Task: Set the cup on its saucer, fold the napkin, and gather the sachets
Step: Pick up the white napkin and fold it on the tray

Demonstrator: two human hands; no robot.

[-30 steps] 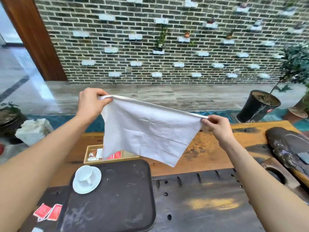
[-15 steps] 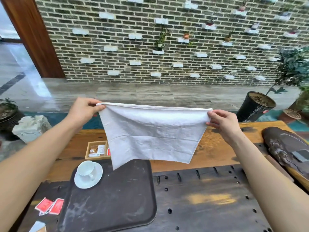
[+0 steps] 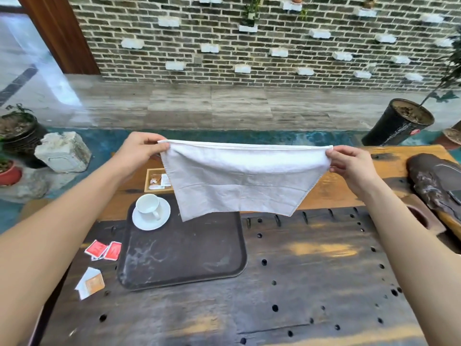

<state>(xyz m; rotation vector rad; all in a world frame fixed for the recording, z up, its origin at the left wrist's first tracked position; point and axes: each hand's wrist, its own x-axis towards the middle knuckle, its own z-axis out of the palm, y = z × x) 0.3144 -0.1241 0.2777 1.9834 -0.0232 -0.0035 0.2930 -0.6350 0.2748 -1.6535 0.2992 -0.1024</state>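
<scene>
I hold a white napkin [image 3: 239, 181] stretched in the air above the table's far side. My left hand [image 3: 142, 152] pinches its top left corner and my right hand [image 3: 349, 162] pinches its top right corner. The cloth hangs down folded, its lower edge over the dark tray [image 3: 184, 255]. A white cup [image 3: 147, 204] stands upright on its white saucer [image 3: 162, 221] at the tray's far left corner. Two red sachets [image 3: 103, 249] and a white and orange sachet [image 3: 91, 283] lie on the table left of the tray.
A small wooden box [image 3: 156, 181] with sachets sits behind the cup, partly hidden by the napkin. The dark wooden table [image 3: 311, 270] has holes and slots. A dark carved stone piece [image 3: 434, 181] lies at the right edge. Plant pots stand on the floor beyond.
The napkin's top edge has levelled out and both hands have lowered it toward the table. The view has tilted down, showing more of the tray and sachets.
</scene>
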